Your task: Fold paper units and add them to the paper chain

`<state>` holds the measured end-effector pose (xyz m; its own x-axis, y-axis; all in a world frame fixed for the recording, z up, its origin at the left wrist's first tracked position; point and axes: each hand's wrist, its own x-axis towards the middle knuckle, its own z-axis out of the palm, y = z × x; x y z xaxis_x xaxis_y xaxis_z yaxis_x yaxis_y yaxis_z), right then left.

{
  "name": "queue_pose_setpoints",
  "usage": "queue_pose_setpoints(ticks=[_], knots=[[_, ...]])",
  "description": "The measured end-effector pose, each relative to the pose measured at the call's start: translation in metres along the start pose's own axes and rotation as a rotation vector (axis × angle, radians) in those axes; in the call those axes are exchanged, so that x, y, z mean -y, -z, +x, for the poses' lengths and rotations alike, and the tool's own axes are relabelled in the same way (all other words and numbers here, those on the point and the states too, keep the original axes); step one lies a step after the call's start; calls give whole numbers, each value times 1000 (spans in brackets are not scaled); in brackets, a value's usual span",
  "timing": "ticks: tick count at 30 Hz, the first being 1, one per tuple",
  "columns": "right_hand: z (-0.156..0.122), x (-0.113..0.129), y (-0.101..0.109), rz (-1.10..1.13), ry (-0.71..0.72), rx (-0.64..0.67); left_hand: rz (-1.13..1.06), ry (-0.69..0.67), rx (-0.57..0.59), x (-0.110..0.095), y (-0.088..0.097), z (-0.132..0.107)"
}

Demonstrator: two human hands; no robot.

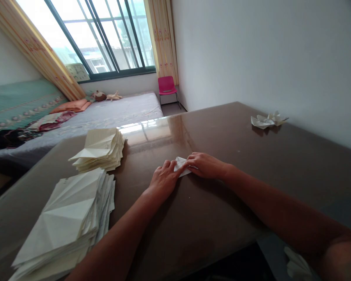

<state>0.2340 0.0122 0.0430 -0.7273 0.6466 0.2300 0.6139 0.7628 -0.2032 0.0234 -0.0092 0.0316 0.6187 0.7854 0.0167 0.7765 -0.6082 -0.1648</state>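
A small folded piece of white paper [180, 160] lies on the brown table, between my two hands and partly covered by them. My left hand [165, 177] presses on its left side, fingers bent and the thumb reaching across toward the right. From the other side my right hand [206, 164] grips the paper's right edge, fingers curled together. The thumb and fingertips of both hands meet near the paper's middle. Its underside and right corner are hidden.
Two stacks of creased paper, a near one [67, 210] and a far one [101, 146], lie at the left. Folded paper shapes [269, 120] sit at the far right by the wall. Beyond the table [222, 125] are a bed [128, 107] and a pink chair [167, 86].
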Motion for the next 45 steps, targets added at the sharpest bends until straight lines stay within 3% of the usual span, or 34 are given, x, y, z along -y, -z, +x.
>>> queue_pose_setpoints(ticks=[8, 15, 21, 28, 34, 39, 45], knots=[[-6, -7, 4, -197, -67, 188, -3, 25, -3, -5, 0, -8], [-11, 3, 15, -352, -155, 262, 37, 79, -31, -7, 8, -18], [-13, 11, 17, -412, -179, 290, 61, 91, 35, -8, 16, -19], [-9, 7, 13, -364, -256, 256, 78, 116, 81, -8, 19, -18], [0, -7, 0, -200, -451, 114, 46, 194, 85, -10, 25, -15], [2, -15, -8, -96, -494, 80, -13, 216, -35, -7, 22, -6], [0, -16, -8, -65, -478, 57, -205, 87, -97, -1, 2, 22]])
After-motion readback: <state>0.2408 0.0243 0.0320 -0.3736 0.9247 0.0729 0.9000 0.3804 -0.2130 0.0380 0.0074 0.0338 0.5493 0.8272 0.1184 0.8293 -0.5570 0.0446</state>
